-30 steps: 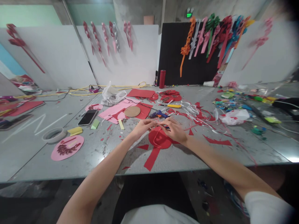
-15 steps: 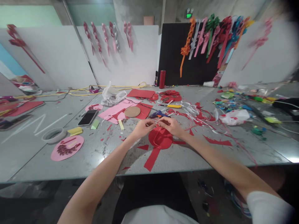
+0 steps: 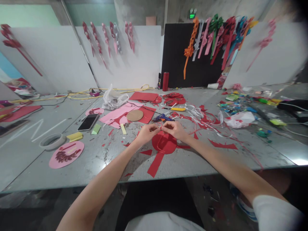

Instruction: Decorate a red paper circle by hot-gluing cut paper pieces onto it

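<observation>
My left hand (image 3: 149, 132) and my right hand (image 3: 175, 129) meet fingertip to fingertip above the far edge of a red paper disc (image 3: 166, 143). Both are closed in a pinch on something small, too tiny to make out between the fingers. The disc lies on the grey table, with a thin red strip across it. From under its near side a wider red strip (image 3: 155, 164) points toward me. Just beyond my fingers rests a blue glue gun (image 3: 163, 117).
Behind are a brown round disc (image 3: 135, 115), pink paper (image 3: 113, 113), a yellow cutter (image 3: 178, 109) and tangled white strips (image 3: 192, 110). To the left lie a phone (image 3: 88, 122), a tape roll (image 3: 52, 141) and a pink disc (image 3: 66, 154). A red bottle (image 3: 166, 81) stands at the back.
The camera view has shifted slightly, moving the scene a little left. Both hands remain pinched together over the red disc, with only small finger movement.
</observation>
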Available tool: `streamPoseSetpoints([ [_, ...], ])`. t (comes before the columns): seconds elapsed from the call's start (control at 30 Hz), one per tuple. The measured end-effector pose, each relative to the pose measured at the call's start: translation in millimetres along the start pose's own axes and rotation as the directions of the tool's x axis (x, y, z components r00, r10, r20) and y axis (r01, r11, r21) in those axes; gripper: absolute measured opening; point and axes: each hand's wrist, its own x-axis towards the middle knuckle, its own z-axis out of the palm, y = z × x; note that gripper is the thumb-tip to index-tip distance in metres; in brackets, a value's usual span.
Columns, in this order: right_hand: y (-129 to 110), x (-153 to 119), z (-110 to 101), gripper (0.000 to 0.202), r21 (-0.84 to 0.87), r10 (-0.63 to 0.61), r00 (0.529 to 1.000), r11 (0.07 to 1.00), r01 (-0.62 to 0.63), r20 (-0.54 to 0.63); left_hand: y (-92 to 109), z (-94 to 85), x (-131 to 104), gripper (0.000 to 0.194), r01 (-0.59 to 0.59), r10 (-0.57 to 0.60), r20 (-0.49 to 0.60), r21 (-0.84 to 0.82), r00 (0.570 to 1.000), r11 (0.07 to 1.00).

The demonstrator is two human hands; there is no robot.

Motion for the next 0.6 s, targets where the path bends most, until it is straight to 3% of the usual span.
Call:
streamPoseSetpoints([
  [0.23,1,0,-2,0.042,-0.009,-0.018,0.999,1.000,0.019,0.040,0,1.1,0,0.028,-0.001,0.001,-0.007,0.005,1.000,1.000],
  [0.47,4,-1,-9,0.035,-0.143,-0.016,0.982,0.989,0.044,0.188,0,5.2,-1,0.019,-0.022,0.022,-0.003,0.038,1.000,0.999],
  [0.53,8,1,-15,0.032,-0.207,-0.026,0.986,0.976,0.060,0.162,-1,6.7,-2,0.017,-0.013,0.013,-0.010,0.074,1.000,0.997],
  [0.6,17,7,-24,0.030,-0.304,-0.051,0.999,0.951,0.053,0.014,-2,7.6,-2,0.016,-0.019,0.020,-0.011,0.138,1.000,0.990],
])
